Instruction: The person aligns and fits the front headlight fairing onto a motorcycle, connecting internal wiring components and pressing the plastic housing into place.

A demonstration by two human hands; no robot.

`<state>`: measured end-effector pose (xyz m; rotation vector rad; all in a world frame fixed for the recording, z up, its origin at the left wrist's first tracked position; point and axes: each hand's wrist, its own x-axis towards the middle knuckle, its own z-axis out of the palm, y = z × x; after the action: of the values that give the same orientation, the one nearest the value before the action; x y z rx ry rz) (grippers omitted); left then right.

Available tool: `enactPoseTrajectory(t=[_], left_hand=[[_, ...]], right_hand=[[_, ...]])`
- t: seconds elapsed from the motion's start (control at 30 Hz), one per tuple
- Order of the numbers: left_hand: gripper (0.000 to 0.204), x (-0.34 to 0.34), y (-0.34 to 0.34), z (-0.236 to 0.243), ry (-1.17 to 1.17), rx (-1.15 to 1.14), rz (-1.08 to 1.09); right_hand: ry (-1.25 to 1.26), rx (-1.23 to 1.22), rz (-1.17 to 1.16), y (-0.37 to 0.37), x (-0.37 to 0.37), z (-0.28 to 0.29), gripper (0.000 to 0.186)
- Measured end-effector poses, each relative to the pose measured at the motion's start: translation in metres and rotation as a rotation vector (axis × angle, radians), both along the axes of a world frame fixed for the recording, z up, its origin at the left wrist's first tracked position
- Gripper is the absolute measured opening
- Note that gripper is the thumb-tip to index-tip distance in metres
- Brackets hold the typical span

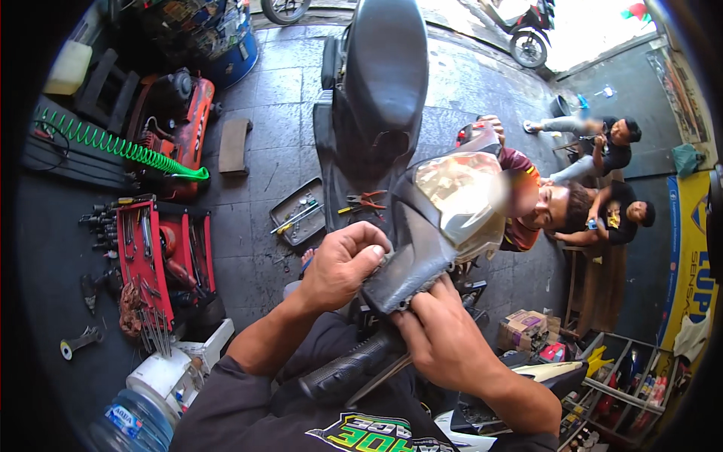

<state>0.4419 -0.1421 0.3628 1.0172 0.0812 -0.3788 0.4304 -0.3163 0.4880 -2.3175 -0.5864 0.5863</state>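
A scooter's dark plastic handlebar cover (413,265) with a headlight (456,192) set in it is between my hands, tilted to the right. My left hand (339,267) is closed, thumb and curled fingers pinching the cover's left edge. On the near right edge my right hand (443,331) grips the cover, its fingertips partly hidden beneath it. Below them a black rubber handlebar grip (350,368) with a lever (380,380) points toward me. Beyond stands the scooter's long black seat (388,64). A co-worker's hand (491,126) is at the far side of the headlight.
Red-handled pliers (365,202) lie on the scooter's floor, beside a metal tool tray (297,212). At left are a red toolbox (143,248), a red compressor (197,124) and a wooden stool (235,147). Two people sit on a bench (602,286) at right, near a parts rack (629,377).
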Motion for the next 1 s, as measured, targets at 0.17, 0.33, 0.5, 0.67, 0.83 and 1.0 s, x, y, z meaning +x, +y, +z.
enactPoseTrajectory(t=[0.17, 0.33, 0.5, 0.67, 0.83, 1.0], left_hand=[[0.012, -0.001, -0.002, 0.003, -0.006, -0.021, -0.011], [0.013, -0.004, -0.001, -0.001, 0.015, -0.005, 0.013], [0.014, -0.005, -0.003, -0.002, 0.007, -0.021, 0.038], [0.014, -0.004, -0.003, -0.002, 0.009, -0.001, 0.034], [0.014, -0.005, -0.004, 0.003, 0.0, 0.028, 0.042], [0.013, -0.009, -0.005, 0.005, 0.007, 0.033, 0.025]], right_hand=[[-0.028, -0.031, 0.025, -0.001, -0.007, 0.008, 0.011], [0.048, -0.007, -0.066, 0.001, -0.008, 0.011, 0.006], [0.145, 0.093, -0.13, -0.002, -0.01, 0.011, 0.011], [-0.032, 0.098, -0.177, 0.003, -0.022, -0.006, 0.013], [-0.082, 0.205, -0.112, -0.009, -0.026, -0.01, 0.014], [-0.131, 0.35, 0.014, -0.03, -0.04, -0.009, 0.014]])
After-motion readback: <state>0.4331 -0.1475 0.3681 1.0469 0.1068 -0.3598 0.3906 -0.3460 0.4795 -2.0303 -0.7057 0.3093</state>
